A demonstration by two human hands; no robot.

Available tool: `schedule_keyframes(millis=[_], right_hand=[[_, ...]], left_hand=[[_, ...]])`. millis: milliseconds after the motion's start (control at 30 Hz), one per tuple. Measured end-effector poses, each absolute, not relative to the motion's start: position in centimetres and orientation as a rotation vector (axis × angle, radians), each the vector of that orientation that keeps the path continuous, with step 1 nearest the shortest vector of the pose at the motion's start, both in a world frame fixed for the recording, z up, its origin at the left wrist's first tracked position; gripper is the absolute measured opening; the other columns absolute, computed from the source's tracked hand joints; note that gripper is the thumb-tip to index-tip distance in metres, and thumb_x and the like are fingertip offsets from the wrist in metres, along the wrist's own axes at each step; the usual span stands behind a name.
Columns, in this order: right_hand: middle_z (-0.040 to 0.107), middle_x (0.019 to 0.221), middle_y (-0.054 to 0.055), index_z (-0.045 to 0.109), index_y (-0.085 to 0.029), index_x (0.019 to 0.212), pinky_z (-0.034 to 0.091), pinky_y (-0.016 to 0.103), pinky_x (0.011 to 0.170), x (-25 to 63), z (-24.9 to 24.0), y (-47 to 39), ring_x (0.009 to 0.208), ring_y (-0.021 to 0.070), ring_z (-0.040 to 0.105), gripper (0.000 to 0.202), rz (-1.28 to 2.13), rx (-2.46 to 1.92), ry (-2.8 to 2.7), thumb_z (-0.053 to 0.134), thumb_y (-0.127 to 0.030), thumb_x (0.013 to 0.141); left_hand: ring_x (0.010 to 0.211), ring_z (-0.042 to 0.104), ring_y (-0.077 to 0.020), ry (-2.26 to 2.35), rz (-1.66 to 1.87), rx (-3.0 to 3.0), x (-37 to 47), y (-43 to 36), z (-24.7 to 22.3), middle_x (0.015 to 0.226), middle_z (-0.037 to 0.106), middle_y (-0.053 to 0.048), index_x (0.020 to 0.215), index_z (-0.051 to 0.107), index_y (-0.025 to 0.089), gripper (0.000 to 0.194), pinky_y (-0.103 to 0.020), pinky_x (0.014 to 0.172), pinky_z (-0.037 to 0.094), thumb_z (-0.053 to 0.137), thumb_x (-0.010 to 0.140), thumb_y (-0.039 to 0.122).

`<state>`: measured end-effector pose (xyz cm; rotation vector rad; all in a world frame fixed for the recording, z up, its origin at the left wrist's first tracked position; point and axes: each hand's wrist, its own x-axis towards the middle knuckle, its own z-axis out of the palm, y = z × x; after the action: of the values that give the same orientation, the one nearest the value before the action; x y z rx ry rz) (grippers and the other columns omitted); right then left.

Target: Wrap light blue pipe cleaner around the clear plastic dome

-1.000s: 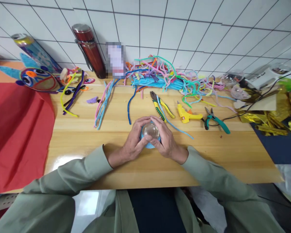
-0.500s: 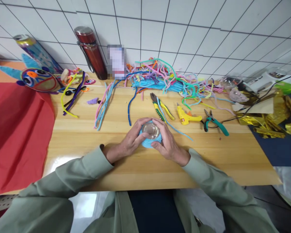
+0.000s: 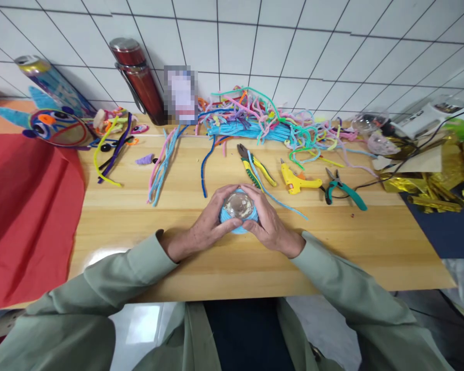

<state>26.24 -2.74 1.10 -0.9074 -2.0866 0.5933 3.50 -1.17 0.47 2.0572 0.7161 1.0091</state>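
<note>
A clear, rounded plastic piece wrapped around its side with light blue pipe cleaner [image 3: 238, 205] sits between my palms near the middle of the table. My left hand [image 3: 215, 216] curls around its left side, thumb across the front. From the right, my right hand [image 3: 266, 219] closes around it, the thumb pressed low against the blue coils. The fingertips of both hands nearly meet at the far side. Just beyond the right hand lie green-and-yellow pliers [image 3: 256, 166] and a loose light blue pipe cleaner [image 3: 282, 204].
A yellow glue gun [image 3: 298, 178] and teal pliers [image 3: 344, 189] lie to the right. Behind is a tangled heap of pipe cleaners [image 3: 251, 129]. A red thermos [image 3: 141, 82] stands by the tiled wall. Red cloth [image 3: 31, 216] covers the left end; gold foil [image 3: 436, 190] lies right.
My left thumb has slid from the clear top down to the front of the blue coils, near the right thumb. The wrapped piece stays between both hands; the view has shifted slightly.
</note>
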Motion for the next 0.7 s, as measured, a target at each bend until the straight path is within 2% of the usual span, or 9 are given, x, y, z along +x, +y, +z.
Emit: schedule_keyframes(millis=[200, 400, 600, 700], right_hand=[[0.053, 0.162, 0.023, 0.031, -0.019, 0.167, 0.042, 0.065, 0.129, 26.0, 1.0, -3.2, 0.155, 0.0357, 0.05, 0.073, 0.6, -0.919, -2.09, 0.045, -0.064, 0.111], [0.055, 0.159, 0.023, 0.032, -0.02, 0.167, 0.046, 0.065, 0.126, 25.9, 0.2, -3.0, 0.152, 0.0374, 0.053, 0.078, 0.529, -0.918, -2.066, 0.04, -0.072, 0.109], [0.058, 0.154, 0.022, 0.04, -0.02, 0.164, 0.048, 0.065, 0.123, 26.2, 0.0, -2.8, 0.149, 0.0397, 0.054, 0.087, 0.465, -0.988, -2.059, 0.048, -0.08, 0.101], [0.056, 0.156, 0.023, 0.039, -0.019, 0.166, 0.046, 0.067, 0.125, 26.3, 0.1, -2.9, 0.152, 0.0407, 0.051, 0.092, 0.447, -0.966, -2.076, 0.039, -0.084, 0.101]], left_hand=[[0.153, 0.047, -0.0333, 0.683, 0.969, 2.052, 3.3, -1.5, 0.9, 0.161, 0.046, -0.019, 0.167, 0.033, 0.024, 0.069, -0.057, 0.13, 0.04, 0.056, 0.11, 0.055], [0.154, 0.046, -0.0336, 0.647, 1.0, 2.099, 3.1, -1.0, 0.1, 0.162, 0.046, -0.019, 0.169, 0.03, 0.026, 0.068, -0.059, 0.13, 0.041, 0.053, 0.111, 0.053], [0.162, 0.039, -0.0304, 0.843, 1.116, 2.089, 3.5, -2.8, 0.2, 0.168, 0.043, -0.018, 0.169, 0.033, 0.028, 0.056, -0.059, 0.135, 0.035, 0.048, 0.115, 0.034], [0.164, 0.035, -0.0305, 0.841, 1.072, 2.079, 3.9, -3.6, 0.2, 0.171, 0.039, -0.018, 0.17, 0.03, 0.027, 0.057, -0.059, 0.137, 0.033, 0.045, 0.116, 0.036]])
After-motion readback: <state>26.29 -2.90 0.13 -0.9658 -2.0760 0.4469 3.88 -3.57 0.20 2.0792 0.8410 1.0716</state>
